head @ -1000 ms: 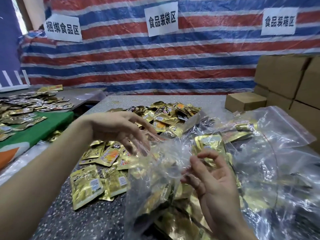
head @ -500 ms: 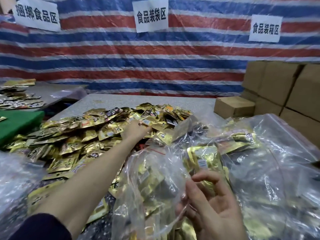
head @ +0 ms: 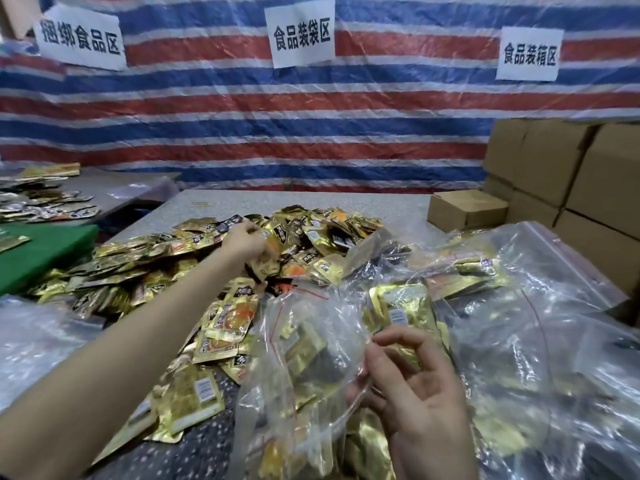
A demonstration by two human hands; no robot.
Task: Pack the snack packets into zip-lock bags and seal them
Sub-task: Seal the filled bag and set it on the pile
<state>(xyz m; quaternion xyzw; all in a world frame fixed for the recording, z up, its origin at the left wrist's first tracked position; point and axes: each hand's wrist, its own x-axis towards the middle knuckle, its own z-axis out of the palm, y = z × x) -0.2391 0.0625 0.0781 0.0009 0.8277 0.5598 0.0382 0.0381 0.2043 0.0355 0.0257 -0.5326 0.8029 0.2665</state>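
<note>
- You are at the filling step. Your left hand [head: 247, 240] is out on the heap of snack packets [head: 311, 233] on the table [head: 311, 199], fingers curled down among the gold packets. I cannot tell whether they have closed on one.
- Your right hand [head: 415, 386] pinches the rim of the zip-lock bag [head: 304, 344] close to you, thumb against curled fingers, so the mouth stands open toward the heap.
- A few packets already lie inside, so I judge the bag only part full and sealing not yet due.
- Next, get a sure hold on a packet, carry it to the mouth and drop it in; don't let the rim fold shut.
- Filled bags [head: 536, 306] crowd in just to your right, so mind which opening you aim for.
</note>
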